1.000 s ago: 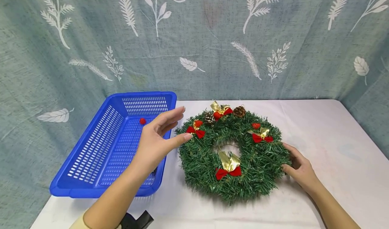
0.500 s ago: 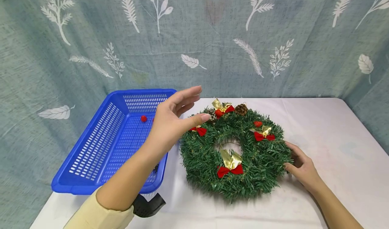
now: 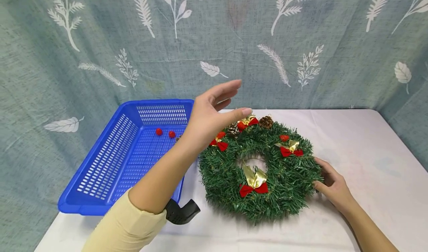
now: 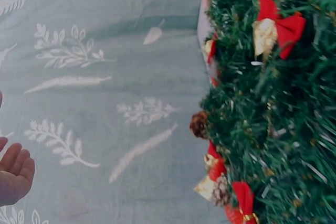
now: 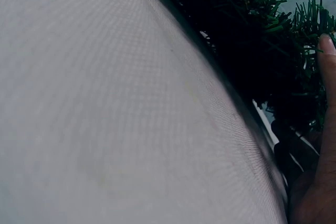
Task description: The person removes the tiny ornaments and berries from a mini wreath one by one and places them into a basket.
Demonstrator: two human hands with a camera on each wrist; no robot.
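A green Christmas wreath (image 3: 230,177) lies on the white-covered table, trimmed with red bows, gold ribbons, red berries and pine cones. My right hand (image 3: 334,185) grips its right edge; in the right wrist view the thumb (image 5: 328,51) lies against the needles and the other fingers reach under them, partly in shadow. My left hand (image 3: 214,114) is in the air over the wreath's back left part, thumb and fingers spread apart with nothing between them. The left wrist view shows that hand's fingers (image 4: 16,169) at its left edge, apart from the wreath.
A blue perforated plastic basket (image 3: 100,140) stands left of the wreath. Red berries (image 3: 159,132) lie inside it, and my left forearm covers part of it. A patterned grey-green curtain (image 3: 234,51) hangs behind the table (image 3: 364,148).
My left hand has moved right and up, from beside the basket to over the wreath, its fingers still apart. My right hand stays at the wreath's edge.
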